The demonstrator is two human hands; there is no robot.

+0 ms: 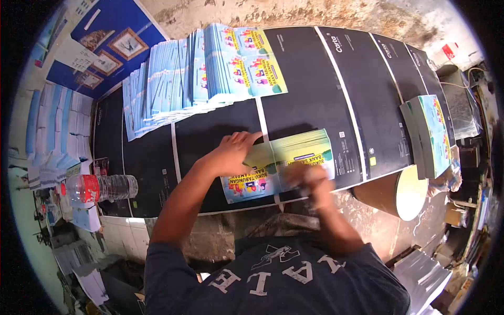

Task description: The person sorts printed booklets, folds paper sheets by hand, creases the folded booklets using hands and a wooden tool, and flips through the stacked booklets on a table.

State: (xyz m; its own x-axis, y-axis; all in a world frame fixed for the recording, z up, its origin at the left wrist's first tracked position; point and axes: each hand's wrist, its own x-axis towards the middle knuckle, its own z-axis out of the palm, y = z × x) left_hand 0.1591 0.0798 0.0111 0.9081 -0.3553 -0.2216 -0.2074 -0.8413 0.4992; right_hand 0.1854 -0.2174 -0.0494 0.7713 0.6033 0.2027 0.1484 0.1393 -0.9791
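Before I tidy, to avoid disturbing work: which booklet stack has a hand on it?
The front stack, under the left hand; the back pile and right-end stack lie clear of it.

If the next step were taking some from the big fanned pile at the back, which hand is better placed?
Probably the left hand: it is nearer the fanned pile. The right hand is farther off, blurred with motion over the front booklets.

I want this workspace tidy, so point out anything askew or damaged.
The large booklet pile looks askew: its edges are staggered and ragged. The wall behind the table is blotchy, suggesting wear.
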